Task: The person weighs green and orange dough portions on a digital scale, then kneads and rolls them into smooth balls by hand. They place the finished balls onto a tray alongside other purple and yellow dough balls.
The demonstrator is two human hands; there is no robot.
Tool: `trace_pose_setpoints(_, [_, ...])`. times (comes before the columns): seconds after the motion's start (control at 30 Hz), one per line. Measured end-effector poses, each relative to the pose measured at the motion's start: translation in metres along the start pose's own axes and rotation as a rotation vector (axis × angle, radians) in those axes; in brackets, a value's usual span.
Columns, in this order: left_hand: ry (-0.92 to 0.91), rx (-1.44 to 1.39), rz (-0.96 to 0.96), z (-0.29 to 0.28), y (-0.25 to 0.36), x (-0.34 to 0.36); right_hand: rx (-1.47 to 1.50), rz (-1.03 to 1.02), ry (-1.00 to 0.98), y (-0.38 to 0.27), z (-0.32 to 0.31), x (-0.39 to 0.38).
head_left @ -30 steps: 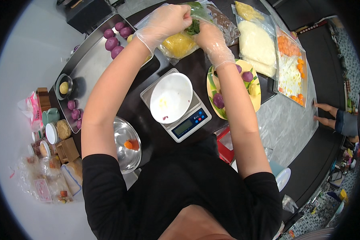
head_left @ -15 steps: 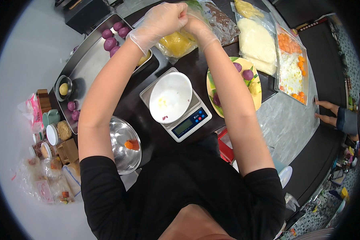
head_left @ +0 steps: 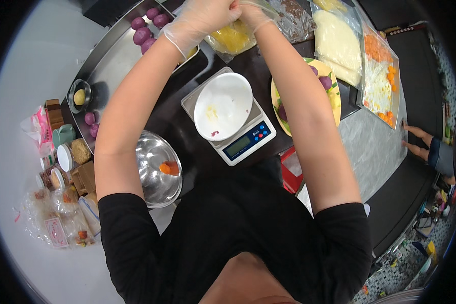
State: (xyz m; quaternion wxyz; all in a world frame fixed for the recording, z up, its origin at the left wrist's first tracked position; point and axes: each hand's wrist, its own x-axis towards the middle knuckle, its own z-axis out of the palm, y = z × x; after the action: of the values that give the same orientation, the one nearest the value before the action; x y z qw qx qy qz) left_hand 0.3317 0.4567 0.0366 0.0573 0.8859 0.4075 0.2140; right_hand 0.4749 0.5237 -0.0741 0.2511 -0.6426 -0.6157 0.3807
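Note:
Both hands wear clear plastic gloves and meet at the top edge of the view, over a clear plastic bag (head_left: 231, 39) of yellow paste. My left hand (head_left: 210, 14) is closed, its thumb pressed against the fingers. Against it, my right hand (head_left: 252, 14) is curled too, with its fingertips partly hidden. What they pinch, if anything, cannot be made out. Between my forearms a white bowl (head_left: 228, 104) rests tilted on a digital kitchen scale (head_left: 248, 143), with yellow and purple smears inside. Under my right forearm lies a yellow patterned plate (head_left: 336, 115) with purple balls and a yellow piece.
At left, a metal tray (head_left: 106, 66) holds purple balls and a small cup with a yellow ball. A steel bowl (head_left: 154, 190) contains an orange piece. Jars (head_left: 80, 151) stand far left. At right are a bag of pale dough (head_left: 338, 43) and a tray of orange pieces (head_left: 380, 93).
The whole view has shifted a little, so the hands sit nearer the top edge and the scale appears higher and further right. Both hands stay together over the bag.

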Motion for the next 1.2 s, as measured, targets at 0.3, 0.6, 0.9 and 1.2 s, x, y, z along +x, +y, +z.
trace_pose_setpoints(0.3, [-0.007, 0.003, -0.082, -0.002, -0.006, 0.010, -0.289, -0.146, 0.345, -0.010, -0.026, -0.065])
trace_pose_setpoints(0.6, [-0.097, 0.000, -0.059, 0.006, -0.010, 0.004, -0.597, -0.110, 0.119, -0.020, -0.011, -0.062])
trace_pose_setpoints(0.9, [-0.107, -0.009, -0.162, 0.004, -0.019, -0.002, -0.503, -0.261, 0.298, -0.003, -0.003, -0.058])
trace_pose_setpoints(1.2, [-0.073, -0.004, -0.114, -0.009, -0.012, 0.018, -0.531, -0.424, 0.435, -0.021, -0.029, -0.087])
